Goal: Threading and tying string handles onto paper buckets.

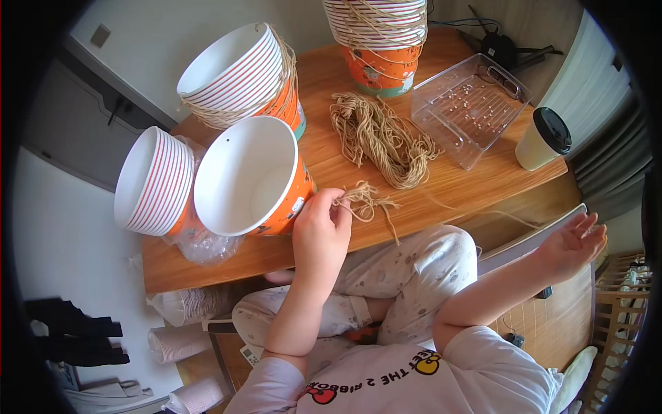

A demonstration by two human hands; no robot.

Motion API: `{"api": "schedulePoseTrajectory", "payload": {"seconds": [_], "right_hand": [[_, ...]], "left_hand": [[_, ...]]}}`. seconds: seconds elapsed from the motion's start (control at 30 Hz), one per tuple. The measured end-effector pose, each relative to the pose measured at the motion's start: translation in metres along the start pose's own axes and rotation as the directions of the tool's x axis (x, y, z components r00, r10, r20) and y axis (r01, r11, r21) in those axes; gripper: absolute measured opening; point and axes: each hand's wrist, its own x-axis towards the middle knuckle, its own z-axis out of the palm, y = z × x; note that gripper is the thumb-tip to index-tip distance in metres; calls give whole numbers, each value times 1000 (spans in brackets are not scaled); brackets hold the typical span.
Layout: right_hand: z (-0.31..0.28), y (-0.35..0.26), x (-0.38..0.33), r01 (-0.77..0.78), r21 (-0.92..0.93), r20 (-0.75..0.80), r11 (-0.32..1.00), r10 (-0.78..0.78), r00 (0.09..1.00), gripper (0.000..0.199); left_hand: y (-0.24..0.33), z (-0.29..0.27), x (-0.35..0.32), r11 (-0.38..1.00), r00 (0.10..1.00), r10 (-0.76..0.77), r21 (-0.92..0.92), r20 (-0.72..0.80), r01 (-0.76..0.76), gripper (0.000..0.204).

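Observation:
My left hand (321, 224) is closed at the tabletop, its fingers pinching a small tangle of tan twine (363, 201) with loose loops and ends. Right beside that hand stands a large paper bucket (245, 181), white inside and orange outside, tilted in view. Out past the table's right front edge is my right hand (571, 247), raised with its fingers apart. A thin twine strand (483, 211) runs across the table toward it; whether the hand touches it cannot be made out. A thick hank of twine (386, 141) lies beyond the left hand.
Nested bucket stacks (234, 76) stand at the back left, with another stack (378, 52) at the back. A smaller stack (155, 183) leans at the left. A clear tray (471, 110) with small bits and a lidded cup (543, 140) occupy the right side of the wooden table (207, 270).

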Motion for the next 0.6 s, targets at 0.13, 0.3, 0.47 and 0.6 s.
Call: {"api": "schedulePoseTrajectory", "payload": {"seconds": [0.13, 0.3, 0.47, 0.6], "right_hand": [[-11, -6, 7, -69, 158, -61, 985, 80, 995, 11], [4, -7, -14, -370, -5, 467, 929, 330, 820, 9], [43, -13, -92, -228, -312, 596, 922, 377, 709, 11], [74, -34, -163, -53, -424, 865, 904, 422, 270, 9]], "left_hand": [[8, 0, 3, 999, 997, -50, -17, -66, 49, 13], [23, 4, 7, 948, 986, 165, -277, 3, -158, 43], [37, -14, -7, 950, 952, 293, -133, 86, -281, 51], [32, -55, -28, 890, 901, 342, -400, 267, -220, 41]]}}
